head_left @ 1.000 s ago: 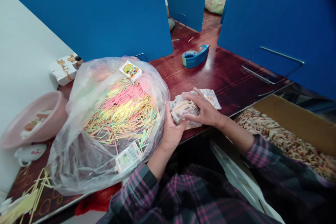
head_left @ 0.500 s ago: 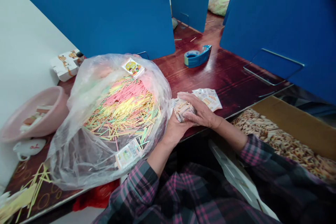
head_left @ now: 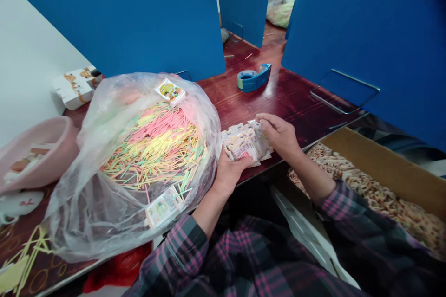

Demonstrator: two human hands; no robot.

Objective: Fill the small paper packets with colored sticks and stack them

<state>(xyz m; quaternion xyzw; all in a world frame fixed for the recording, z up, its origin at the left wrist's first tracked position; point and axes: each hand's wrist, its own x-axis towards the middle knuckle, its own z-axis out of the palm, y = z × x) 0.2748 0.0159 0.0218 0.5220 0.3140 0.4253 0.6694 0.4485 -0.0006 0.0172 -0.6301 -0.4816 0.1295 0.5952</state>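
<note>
A: What has been changed?
B: Half a second ago, the printed packets (head_left: 244,144) were covered by the right hand (head_left: 281,138). Now the bunch is uncovered, and its right side is reached by that hand's fingertips, at about 2 o'clock from the bunch's middle.

A: Is something gripped there?
B: The fingers are bent at the packet edges, but whether an edge is pinched cannot be told. By the left hand (head_left: 228,174), at 7 o'clock, the bunch is held, with the thumb laid over its near edge.

A: Where is the bunch kept?
B: Over the table's (head_left: 228,100) near edge; the plastic bag (head_left: 75,225) of thin sticks (head_left: 153,144) is found at 9 o'clock.

A: What is meant for the work?
B: Probably, the packets can be spread or straightened more easily now.
</note>
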